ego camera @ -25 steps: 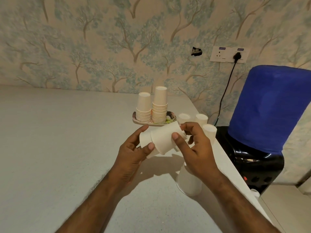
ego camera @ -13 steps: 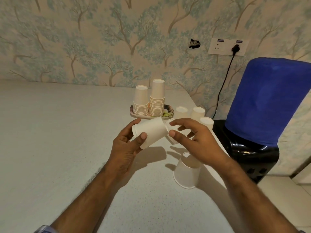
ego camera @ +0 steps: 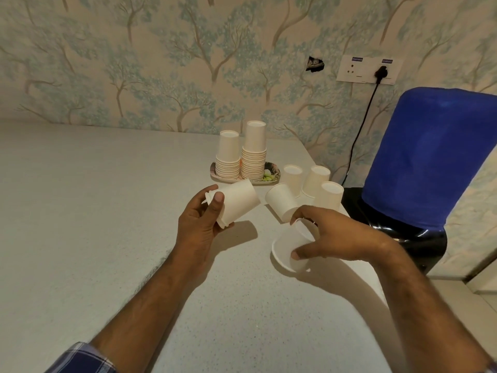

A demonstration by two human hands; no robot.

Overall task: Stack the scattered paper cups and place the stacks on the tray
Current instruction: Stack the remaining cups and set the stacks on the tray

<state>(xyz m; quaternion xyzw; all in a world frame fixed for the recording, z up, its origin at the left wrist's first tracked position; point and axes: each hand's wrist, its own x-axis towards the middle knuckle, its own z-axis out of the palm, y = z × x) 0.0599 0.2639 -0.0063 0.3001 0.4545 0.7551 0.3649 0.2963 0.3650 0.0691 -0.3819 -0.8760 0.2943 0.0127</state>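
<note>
Currently: left hand (ego camera: 200,219) raised over surface (ego camera: 94,211), centre of view, thumb on top and fingers curled under a small nested stack of paper cups (ego camera: 234,204), held tilted w/ bases pointing far-right. Right hand (ego camera: 326,235) lower, near right edge of surface, palm down, thumb and fingers curled round a single cup (ego camera: 289,251) lying on its side, open mouth facing left-near. Both forearms bare, reaching in from near edge; checked sleeve (ego camera: 80,359) cut off at bottom left.

Just beyond right hand, another cup (ego camera: 281,203) leaning upside down, rim partly hidden behind fingers. Three more upside-down cups (ego camera: 317,180) far right, close together near surface edge. Tray (ego camera: 271,175) at far centre, just left of those, carrying two upside-down stacks (ego camera: 242,154) side by side, right one taller; tray pattern mostly hidden by stacks.

Count of cups in left-hand stack hard to make out. Right of surface: blue-covered bottle (ego camera: 430,154) on dark dispenser, cut off by frame edge. Wall socket plate (ego camera: 369,70) w/ black plug and cord; two small blue labels on it, text too small to read.
</note>
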